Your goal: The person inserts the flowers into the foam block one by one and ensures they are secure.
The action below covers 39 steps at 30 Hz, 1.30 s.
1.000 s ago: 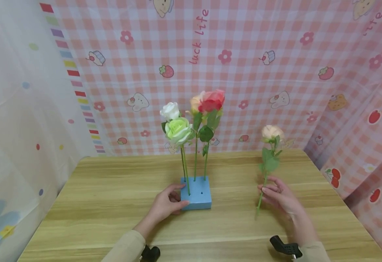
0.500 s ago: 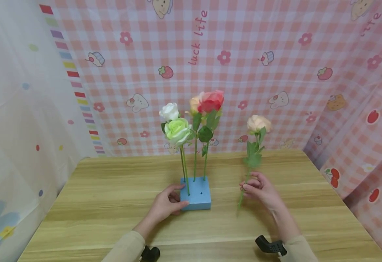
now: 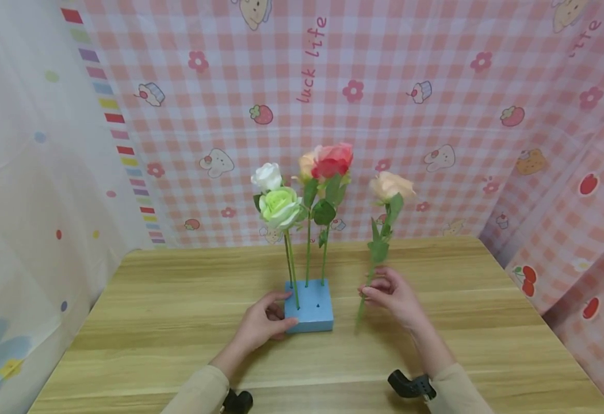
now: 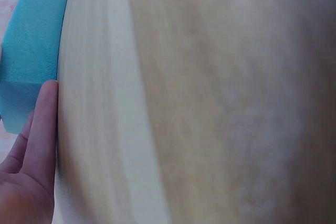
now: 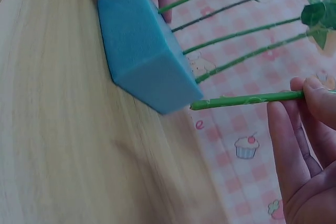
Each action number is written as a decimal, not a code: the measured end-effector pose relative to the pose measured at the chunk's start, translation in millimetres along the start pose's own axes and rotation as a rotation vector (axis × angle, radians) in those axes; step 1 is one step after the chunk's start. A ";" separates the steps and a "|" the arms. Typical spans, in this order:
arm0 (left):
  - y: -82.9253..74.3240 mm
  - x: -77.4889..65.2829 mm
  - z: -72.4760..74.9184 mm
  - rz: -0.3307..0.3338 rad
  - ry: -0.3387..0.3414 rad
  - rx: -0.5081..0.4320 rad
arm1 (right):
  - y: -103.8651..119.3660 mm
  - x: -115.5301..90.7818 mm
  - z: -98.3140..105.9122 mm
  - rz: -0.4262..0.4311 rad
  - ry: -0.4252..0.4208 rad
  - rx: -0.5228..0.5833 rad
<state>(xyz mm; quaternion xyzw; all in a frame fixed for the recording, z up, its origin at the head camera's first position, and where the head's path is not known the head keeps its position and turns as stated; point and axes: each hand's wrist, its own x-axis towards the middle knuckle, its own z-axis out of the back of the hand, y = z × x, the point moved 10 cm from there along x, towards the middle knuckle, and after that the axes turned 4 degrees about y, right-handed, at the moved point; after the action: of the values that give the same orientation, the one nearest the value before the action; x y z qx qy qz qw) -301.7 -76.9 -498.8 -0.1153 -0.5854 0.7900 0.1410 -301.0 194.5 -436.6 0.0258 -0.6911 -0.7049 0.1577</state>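
Note:
A blue foam block (image 3: 309,323) stands on the table with several artificial roses upright in it. These are a white rose (image 3: 267,176), a green rose (image 3: 281,208), a pink-red rose (image 3: 335,161) and a pale orange rose (image 3: 306,165) partly behind it. My left hand (image 3: 260,323) holds the block's left side between thumb and fingers. Right of the block, my right hand (image 3: 392,296) pinches the stem of a peach rose (image 3: 392,187), bloom up and slightly tilted. Its bare stem end (image 5: 210,103) is apart from the block in the head view. One small hole (image 3: 318,306) shows in the block's top.
The wooden table (image 3: 178,287) reaches back to a pink checked cloth (image 3: 385,126). A white patterned curtain (image 3: 48,172) hangs on the left. Black wrist mounts (image 3: 411,385) sit by both sleeves.
My right hand has carried the peach rose left, towards the block, and the bloom has risen slightly in view. My left hand and the block have stayed in place.

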 end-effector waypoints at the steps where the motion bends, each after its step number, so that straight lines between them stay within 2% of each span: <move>1: 0.4 0.1 0.0 0.002 -0.001 -0.001 | 1.3 1.5 -2.1 0.009 0.005 -0.012; 7: 0.7 0.0 -0.2 0.001 0.002 -0.004 | 8.5 8.0 -14.6 0.052 0.023 -0.042; 16: 0.9 0.1 -0.1 -0.005 0.005 0.000 | 14.8 13.6 -32.1 0.073 0.034 -0.085; 21: 0.9 0.1 0.1 -0.003 0.005 0.001 | 19.3 16.4 -40.1 0.092 0.011 -0.115; 32: -0.8 -0.1 0.4 0.000 -0.001 0.004 | 24.0 24.3 -54.5 0.101 -0.052 -0.272; 39: -0.4 -0.3 0.3 0.000 -0.002 0.010 | 30.4 27.7 -64.4 0.163 -0.067 -0.279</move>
<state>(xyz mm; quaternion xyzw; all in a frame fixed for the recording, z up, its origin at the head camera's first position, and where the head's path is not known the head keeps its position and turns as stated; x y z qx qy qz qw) -301.5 -77.2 -498.2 -0.1137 -0.5816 0.7931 0.1407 -305.2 125.2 -404.4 -0.0760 -0.5913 -0.7793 0.1931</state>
